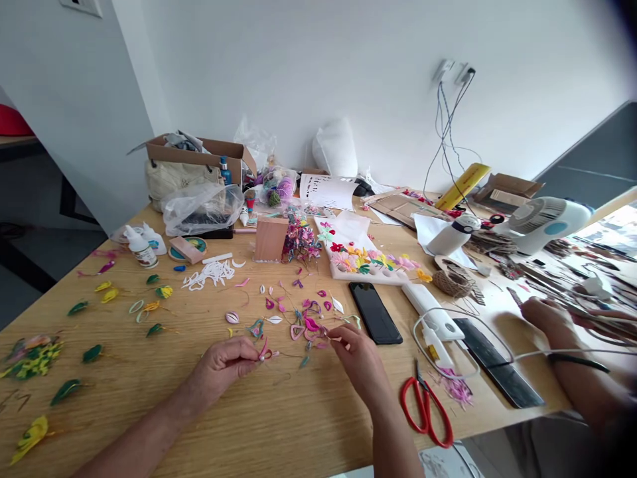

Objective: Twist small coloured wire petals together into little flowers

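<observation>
My left hand is closed in a pinch on a small pink thread-wrapped loop, with a thin wire trailing from it to the right. My right hand has its thumb and forefinger together at the edge of a loose cluster of small pink, purple and teal thread pieces. What sits between those fingertips is too small to make out. Just beyond both hands lie a striped pale-pink petal and a white petal. A black phone rests to the right of the cluster.
Red-handled scissors lie right of my right forearm, near a white power strip with looping cables. Green and yellow leaf pieces spread across the left side. A foam block with flowers stands behind. A co-worker's hands work at far right.
</observation>
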Tool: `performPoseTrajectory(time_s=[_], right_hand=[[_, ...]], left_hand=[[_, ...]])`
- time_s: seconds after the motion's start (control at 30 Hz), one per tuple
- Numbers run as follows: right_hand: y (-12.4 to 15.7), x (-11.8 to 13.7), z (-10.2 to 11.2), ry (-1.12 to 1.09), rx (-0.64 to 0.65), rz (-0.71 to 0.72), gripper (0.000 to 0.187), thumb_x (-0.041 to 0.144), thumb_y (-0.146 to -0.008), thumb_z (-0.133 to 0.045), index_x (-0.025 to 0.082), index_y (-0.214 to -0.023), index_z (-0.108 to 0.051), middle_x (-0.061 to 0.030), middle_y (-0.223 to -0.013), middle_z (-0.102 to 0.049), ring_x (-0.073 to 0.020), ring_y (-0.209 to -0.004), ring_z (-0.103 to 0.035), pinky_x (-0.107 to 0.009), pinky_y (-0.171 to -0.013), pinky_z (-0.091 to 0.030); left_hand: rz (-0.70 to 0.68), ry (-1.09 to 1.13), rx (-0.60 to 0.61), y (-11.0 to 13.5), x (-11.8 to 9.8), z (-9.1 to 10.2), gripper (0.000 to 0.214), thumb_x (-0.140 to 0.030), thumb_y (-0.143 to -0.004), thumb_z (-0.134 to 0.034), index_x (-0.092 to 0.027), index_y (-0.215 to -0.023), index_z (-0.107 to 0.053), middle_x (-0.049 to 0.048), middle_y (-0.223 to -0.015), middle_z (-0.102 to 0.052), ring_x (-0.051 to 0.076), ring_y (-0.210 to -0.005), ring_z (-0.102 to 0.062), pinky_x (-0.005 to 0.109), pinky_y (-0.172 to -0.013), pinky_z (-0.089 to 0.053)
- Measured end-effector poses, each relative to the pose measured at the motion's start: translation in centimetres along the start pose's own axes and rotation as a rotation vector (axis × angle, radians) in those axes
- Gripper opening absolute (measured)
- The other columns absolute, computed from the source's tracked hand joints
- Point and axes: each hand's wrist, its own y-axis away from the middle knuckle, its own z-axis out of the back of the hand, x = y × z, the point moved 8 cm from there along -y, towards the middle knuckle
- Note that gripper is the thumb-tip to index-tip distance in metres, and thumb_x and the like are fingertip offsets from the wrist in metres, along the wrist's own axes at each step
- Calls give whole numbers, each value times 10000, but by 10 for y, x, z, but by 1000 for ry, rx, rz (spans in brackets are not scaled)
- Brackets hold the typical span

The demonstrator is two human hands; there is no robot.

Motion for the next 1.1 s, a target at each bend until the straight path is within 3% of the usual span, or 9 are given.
performPoseTrajectory(time_s=[0.13, 0.3, 0.47, 0.7, 0.87, 1.1], right_hand=[[-1, -14, 16, 37, -63, -66, 205, 141, -727, -433, 189, -722, -632, -42, -753, -628, -171, -698, -576, -254, -635, -414], [0, -20, 5, 116, -60, -123, 204, 148, -744, -434, 182, -726, -634, -41, -759, -632, -167, -702, -573, -245, -632, -402], [-10, 5, -3, 153, -2, -25, 176, 171, -770, -459, 190, -753, -634, -35, -783, -633, -157, -727, -568, -226, -621, -383], [-51, 49, -18, 259, 142, 113, 201, 142, -755, -473, 212, -810, -654, -26, -823, -646, -145, -745, -574, -211, -615, -362], [-68, 58, -44, 305, 154, 161, 190, 162, -749, -504, 211, -858, -652, -37, -875, -642, -157, -786, -571, -220, -642, -355], [-62, 60, -69, 377, 123, 196, 139, 271, -760, -542, 182, -756, -648, -78, -817, -615, -211, -830, -519, -276, -694, -346]], left_hand=[[-16, -21, -2, 0, 3, 1, 100, -228, -699, -632, -153, -660, -685, 23, -641, -603, 136, -614, -555, 234, -589, -442], [-63, -43, 1, -1, 0, 1, 82, -219, -697, -636, -165, -664, -688, 19, -626, -613, 136, -597, -559, 231, -579, -452], [-44, -57, 3, -2, -2, 0, 114, -247, -701, -632, -156, -661, -688, 23, -617, -599, 132, -590, -546, 230, -570, -440], [-20, -85, -12, -2, -5, -1, 157, -276, -702, -630, -140, -647, -687, 22, -587, -581, 125, -569, -524, 229, -554, -415], [-16, -67, -6, -2, -4, 0, 175, -305, -712, -622, -151, -662, -690, 21, -593, -578, 127, -579, -516, 234, -561, -404], [27, 107, -47, -2, 4, 1, 118, -267, -691, -650, -158, -668, -687, 18, -645, -597, 131, -637, -531, 241, -624, -402]])
